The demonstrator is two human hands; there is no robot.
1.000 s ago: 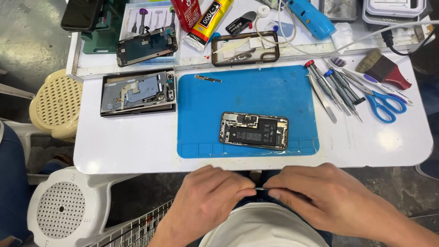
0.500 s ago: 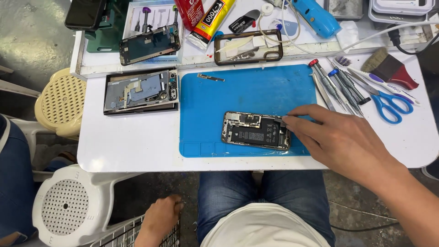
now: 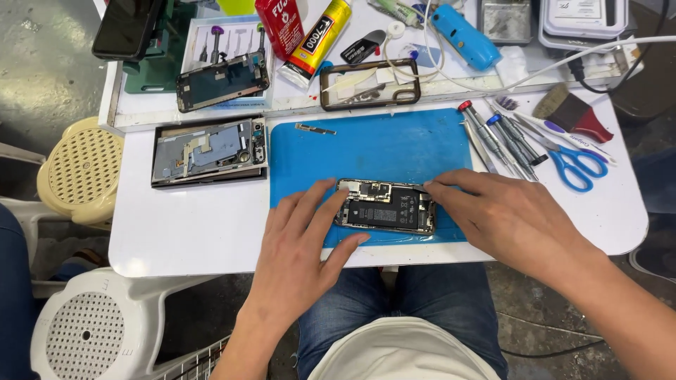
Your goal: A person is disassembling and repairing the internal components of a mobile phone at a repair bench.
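- On the blue mat [image 3: 366, 144], near its front edge, lies the opened phone [image 3: 386, 207], internals up.
- Left hand [image 3: 303, 246] steadies the phone's left side, fingers spread, gripping nothing.
- Right hand [image 3: 503, 214] presses fingertips at its right top corner.
- Step, judging: bracing it; next needs a fine tool.

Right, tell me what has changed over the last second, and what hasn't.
The left hand came up from the lap to the blue mat and now touches the left end of the opened phone. The right hand, also at the lap a second ago, reached the phone first and rests at its right end. The phone, screwdrivers and scissors stayed put.
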